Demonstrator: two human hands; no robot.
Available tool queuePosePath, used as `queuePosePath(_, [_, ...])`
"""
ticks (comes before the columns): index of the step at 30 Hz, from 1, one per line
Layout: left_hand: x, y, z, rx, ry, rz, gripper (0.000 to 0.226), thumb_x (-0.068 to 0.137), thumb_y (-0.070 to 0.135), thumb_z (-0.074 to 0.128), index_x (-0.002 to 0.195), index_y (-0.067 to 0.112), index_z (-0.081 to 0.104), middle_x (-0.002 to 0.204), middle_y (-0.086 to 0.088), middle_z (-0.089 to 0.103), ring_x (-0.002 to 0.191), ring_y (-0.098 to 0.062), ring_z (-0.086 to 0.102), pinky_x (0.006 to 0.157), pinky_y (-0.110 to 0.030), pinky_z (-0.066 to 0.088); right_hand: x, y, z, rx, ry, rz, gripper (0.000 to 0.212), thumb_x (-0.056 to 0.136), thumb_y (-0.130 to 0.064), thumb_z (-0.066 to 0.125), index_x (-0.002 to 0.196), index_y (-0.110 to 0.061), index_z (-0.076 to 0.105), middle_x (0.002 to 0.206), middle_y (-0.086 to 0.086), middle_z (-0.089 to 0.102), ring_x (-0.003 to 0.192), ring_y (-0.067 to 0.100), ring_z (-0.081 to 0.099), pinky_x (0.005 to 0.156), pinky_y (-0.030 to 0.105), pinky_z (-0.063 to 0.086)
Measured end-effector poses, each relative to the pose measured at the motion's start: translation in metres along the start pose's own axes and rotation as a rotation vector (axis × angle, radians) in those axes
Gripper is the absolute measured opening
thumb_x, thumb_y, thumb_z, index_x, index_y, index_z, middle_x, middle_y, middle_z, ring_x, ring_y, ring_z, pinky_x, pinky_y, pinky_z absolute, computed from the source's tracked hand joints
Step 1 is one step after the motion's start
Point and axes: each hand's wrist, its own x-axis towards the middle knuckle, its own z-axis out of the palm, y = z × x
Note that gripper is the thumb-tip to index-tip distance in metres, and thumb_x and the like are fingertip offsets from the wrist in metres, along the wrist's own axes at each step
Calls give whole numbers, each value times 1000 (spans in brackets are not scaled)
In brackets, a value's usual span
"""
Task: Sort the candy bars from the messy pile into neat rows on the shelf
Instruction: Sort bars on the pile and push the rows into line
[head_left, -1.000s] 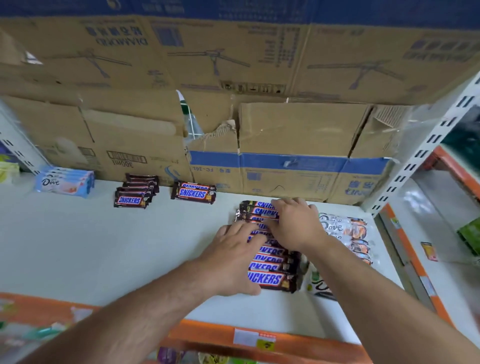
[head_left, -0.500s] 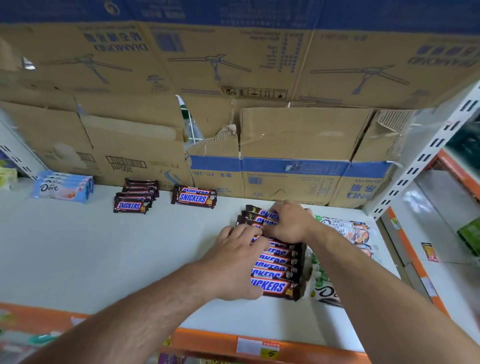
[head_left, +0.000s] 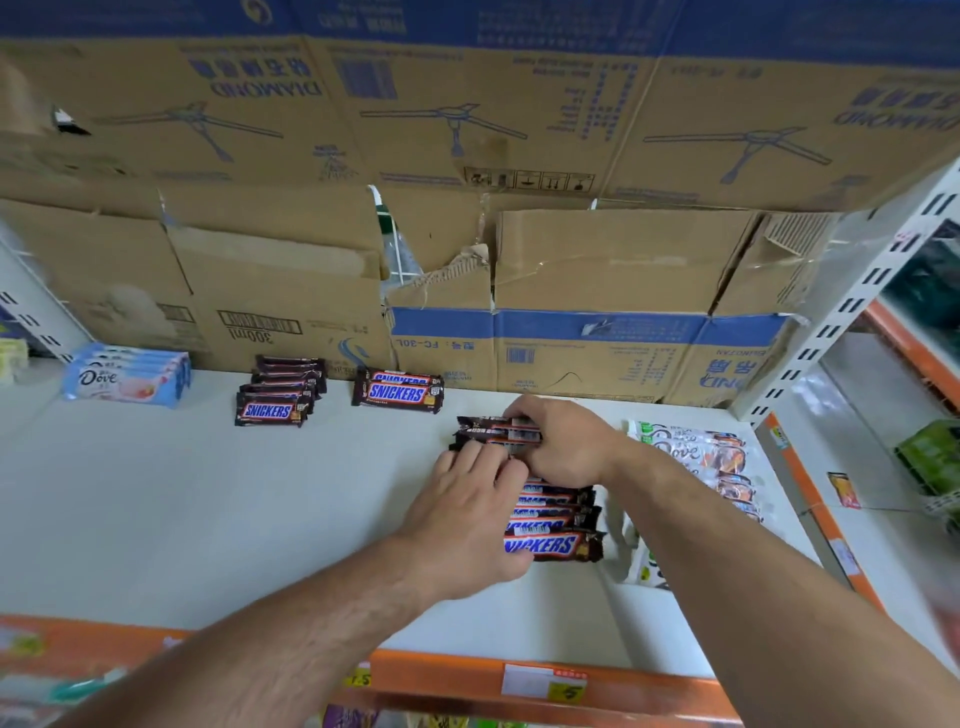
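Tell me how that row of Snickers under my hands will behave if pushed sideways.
The Snickers row is loose overlapping bars, so it will probably fan apart rather than slide as one. Glossy wrappers on the smooth white shelf likely slip easily. Each bar looks flat, so rolling seems unlikely.

From my end I'm seeing brown Snickers bars (head_left: 550, 543) with blue lettering edged in white, pale blue Dove packs (head_left: 124, 376) with a pink patch, and white Dove bags (head_left: 696, 452) with brown-orange ends. The shelf (head_left: 208, 493) is off-white with an orange front lip (head_left: 441, 675), and the cardboard boxes (head_left: 597, 260) are tan with blue bands.
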Motion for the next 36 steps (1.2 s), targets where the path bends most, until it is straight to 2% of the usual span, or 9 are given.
queuePosePath(4, [-4,-11,-2,-74,-157,-68,93,59,69,60,134,20,33,156,-5,13,146,-24,7,118,-41,14,-1,-3,-1,42,-164,50,67,67,-39,57,133,-27,52,129,0,59,115,23,57,95,36,48])
queuePosePath(8, [8,-26,-9,-114,-412,-101,136,57,73,66,150,28,-23,156,-5,-35,140,-17,-39,119,-49,-10,-11,-7,-13,-127,-351,42,117,56,-58,73,154,-29,16,153,-9,27,140,19,27,113,43,32])
queuePosePath(12, [26,-37,-12,-119,-538,-80,149,51,75,72,143,32,-36,157,-7,-34,140,-17,-38,119,-48,-12,-16,-8,-9,-315,-412,16,144,41,-65,84,154,-34,-1,158,-16,8,146,16,8,120,46,15])
queuePosePath(15, [25,-37,-12,-114,-517,-54,147,51,73,72,145,32,-33,162,-6,-10,149,-22,-8,121,-41,5,-21,-6,9,-434,-293,-22,153,34,-68,81,153,-29,-6,157,-9,10,145,17,9,120,45,14])
queuePosePath(19, [24,-38,-12,-122,-422,-9,142,52,70,71,147,34,-28,153,1,13,139,-21,17,115,-34,21,-26,-1,24,-492,-147,-76,144,33,-75,70,152,-28,4,145,-4,26,130,19,26,113,41,27])
queuePosePath(26, [36,-60,-18,-214,-469,-12,144,51,58,77,143,42,-32,154,7,7,143,-13,3,117,-31,16,-10,-8,15,-381,-138,-30,137,38,-75,72,151,-34,6,143,-2,27,131,21,25,112,41,26])
queuePosePath(30, [31,-60,-12,-285,-465,-21,143,53,56,78,140,45,-35,155,10,-1,145,-10,-8,119,-31,15,-21,-2,13,322,-1,88,113,62,-72,69,154,-36,16,150,-10,32,140,14,30,114,39,29])
queuePosePath(33, [33,-63,-8,-376,-467,-54,141,55,57,80,142,48,-30,154,19,-8,145,-6,-17,120,-35,10,-22,0,21,947,349,344,56,85,-61,61,129,-27,58,119,-9,65,103,11,65,86,31,49])
queuePosePath(36, [31,-64,-6,-482,-463,-80,139,53,54,82,143,53,-24,152,28,-11,145,-3,-11,121,-38,18,-23,-3,31,1164,490,427,40,92,-57,52,101,-22,68,83,-5,75,78,14,73,71,31,56])
